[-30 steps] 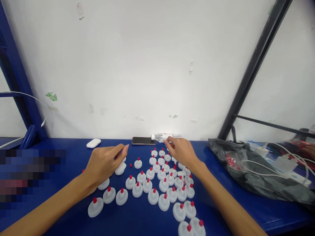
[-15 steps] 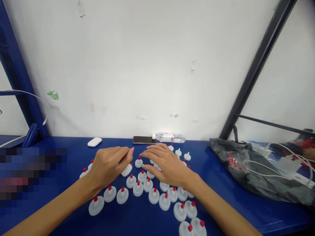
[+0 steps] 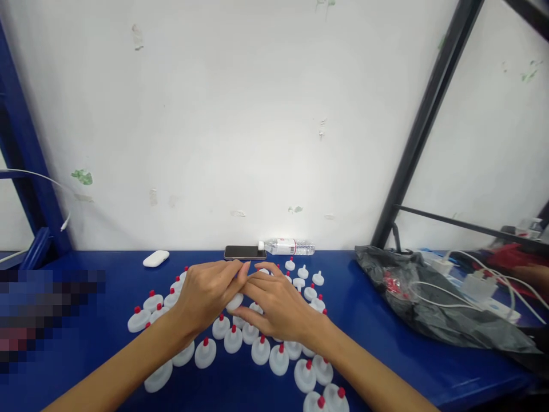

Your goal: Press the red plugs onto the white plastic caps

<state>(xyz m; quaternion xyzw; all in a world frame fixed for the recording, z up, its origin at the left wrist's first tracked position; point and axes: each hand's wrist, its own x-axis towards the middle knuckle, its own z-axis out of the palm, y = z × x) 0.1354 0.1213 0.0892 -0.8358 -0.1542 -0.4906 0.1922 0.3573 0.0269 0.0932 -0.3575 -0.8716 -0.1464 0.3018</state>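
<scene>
Several white plastic caps with red tips (image 3: 261, 350) stand in rows on the blue table (image 3: 386, 355). My left hand (image 3: 210, 294) and my right hand (image 3: 274, 303) meet above the middle of the rows. Both sets of fingers are closed around one white cap (image 3: 235, 302) held between them. More caps (image 3: 152, 300) stand to the left of my left hand, and a few (image 3: 309, 278) stand behind my right hand.
A dark phone (image 3: 244, 252), a lying water bottle (image 3: 286, 247) and a white case (image 3: 156, 258) rest by the white wall. A black plastic bag (image 3: 424, 309) with white cables lies at the right. A blue frame post (image 3: 26, 154) stands at the left.
My right hand came back from the far caps near the bottle and moved left to meet my left hand. Both now hold one white cap between them.
</scene>
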